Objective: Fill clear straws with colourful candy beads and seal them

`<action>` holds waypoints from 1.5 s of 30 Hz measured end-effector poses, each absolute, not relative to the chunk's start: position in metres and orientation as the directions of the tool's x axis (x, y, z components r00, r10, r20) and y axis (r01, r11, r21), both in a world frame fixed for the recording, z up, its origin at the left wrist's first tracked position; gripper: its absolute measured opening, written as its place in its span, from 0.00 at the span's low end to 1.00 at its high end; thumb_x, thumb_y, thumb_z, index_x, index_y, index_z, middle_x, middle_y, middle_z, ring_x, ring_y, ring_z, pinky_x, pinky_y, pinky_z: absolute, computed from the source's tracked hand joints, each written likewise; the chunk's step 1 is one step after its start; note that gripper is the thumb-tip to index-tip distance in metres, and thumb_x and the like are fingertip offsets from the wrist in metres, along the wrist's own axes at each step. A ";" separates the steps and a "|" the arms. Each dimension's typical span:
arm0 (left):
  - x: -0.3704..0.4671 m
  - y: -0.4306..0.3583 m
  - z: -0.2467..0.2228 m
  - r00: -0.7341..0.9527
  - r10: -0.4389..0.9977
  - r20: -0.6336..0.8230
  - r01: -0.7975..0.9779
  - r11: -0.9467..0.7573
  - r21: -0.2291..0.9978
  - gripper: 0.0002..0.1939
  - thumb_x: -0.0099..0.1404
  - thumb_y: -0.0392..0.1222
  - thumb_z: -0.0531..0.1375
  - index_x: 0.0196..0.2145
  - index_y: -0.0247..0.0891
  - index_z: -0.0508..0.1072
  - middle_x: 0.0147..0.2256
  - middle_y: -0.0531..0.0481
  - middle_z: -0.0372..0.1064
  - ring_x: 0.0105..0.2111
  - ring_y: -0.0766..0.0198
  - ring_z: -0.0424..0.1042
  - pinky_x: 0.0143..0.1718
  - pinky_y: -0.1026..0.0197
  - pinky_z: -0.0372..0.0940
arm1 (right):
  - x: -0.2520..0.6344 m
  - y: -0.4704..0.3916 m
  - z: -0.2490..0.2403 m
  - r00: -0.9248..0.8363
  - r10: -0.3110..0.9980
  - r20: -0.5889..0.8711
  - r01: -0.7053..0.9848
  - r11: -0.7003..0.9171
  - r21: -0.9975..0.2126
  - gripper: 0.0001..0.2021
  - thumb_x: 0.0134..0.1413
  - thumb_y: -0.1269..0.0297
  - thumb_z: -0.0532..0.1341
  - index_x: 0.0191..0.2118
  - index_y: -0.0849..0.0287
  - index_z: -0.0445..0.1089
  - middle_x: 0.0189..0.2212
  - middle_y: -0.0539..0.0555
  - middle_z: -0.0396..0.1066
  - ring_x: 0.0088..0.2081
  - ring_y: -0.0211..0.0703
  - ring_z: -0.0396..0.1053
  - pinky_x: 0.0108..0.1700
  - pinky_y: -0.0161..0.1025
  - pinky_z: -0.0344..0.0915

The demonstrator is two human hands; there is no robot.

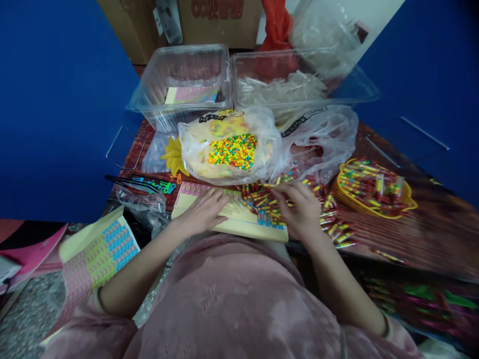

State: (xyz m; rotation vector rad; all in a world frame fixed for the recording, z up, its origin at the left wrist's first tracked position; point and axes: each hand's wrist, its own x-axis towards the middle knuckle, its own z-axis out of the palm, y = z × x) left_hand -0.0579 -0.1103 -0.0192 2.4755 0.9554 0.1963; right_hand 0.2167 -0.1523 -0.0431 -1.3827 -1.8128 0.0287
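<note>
My left hand (pixel 206 209) lies flat on a pale sticker sheet (pixel 239 227) at the table's front edge, fingers spread. Over the heap of small colourful tubes (pixel 267 204) is my right hand (pixel 301 207), its fingers curled together; what they hold, if anything, is too small to make out. The tubes spread from the sheet to the right of that hand. Behind the sheet, an open plastic bag (pixel 232 149) shows many small coloured beads. A yellow basket (pixel 374 212) at the right holds more such tubes.
Two clear plastic bins (pixel 149 102) (pixel 359 94) stand at the back, one with sheets, one with clear wrappers. Another crumpled bag (pixel 329 134) lies right of the beads. Blue panels (pixel 56 109) flank the table. More sticker sheets (pixel 101 254) hang at the lower left.
</note>
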 end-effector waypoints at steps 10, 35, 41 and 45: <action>-0.062 -0.112 -0.036 0.703 0.705 -0.094 0.709 -0.685 0.171 0.22 0.67 0.50 0.61 0.51 0.30 0.70 0.51 0.34 0.65 0.52 0.44 0.65 0.54 0.45 0.63 | 0.148 -0.158 -0.064 -0.305 0.952 0.035 0.917 0.303 -0.260 0.14 0.66 0.75 0.52 0.48 0.61 0.73 0.40 0.58 0.74 0.40 0.46 0.72 0.38 0.38 0.64; -0.076 -0.096 -0.040 0.644 0.765 -0.004 0.638 -0.534 0.555 0.09 0.67 0.29 0.50 0.43 0.36 0.67 0.40 0.41 0.72 0.42 0.53 0.72 0.44 0.53 0.66 | 0.148 -0.157 -0.053 -0.131 0.952 0.277 0.646 0.294 -0.704 0.06 0.59 0.72 0.60 0.39 0.58 0.73 0.35 0.53 0.70 0.32 0.38 0.70 0.33 0.35 0.67; -0.070 -0.108 -0.035 0.605 0.788 0.116 0.403 -0.429 0.809 0.03 0.69 0.36 0.54 0.41 0.39 0.64 0.38 0.48 0.70 0.39 0.61 0.71 0.40 0.60 0.64 | 0.134 -0.149 -0.043 0.032 0.948 0.316 0.212 0.302 -0.929 0.02 0.58 0.67 0.64 0.34 0.55 0.74 0.34 0.52 0.70 0.38 0.40 0.71 0.36 0.35 0.69; -0.066 -0.115 -0.031 0.541 0.825 0.162 0.332 -0.387 0.860 0.05 0.68 0.37 0.56 0.39 0.39 0.61 0.32 0.52 0.65 0.32 0.65 0.68 0.34 0.63 0.61 | 0.129 -0.148 -0.049 0.087 0.952 0.293 0.102 0.284 -0.953 0.02 0.57 0.64 0.65 0.34 0.54 0.75 0.34 0.52 0.72 0.40 0.41 0.71 0.40 0.38 0.69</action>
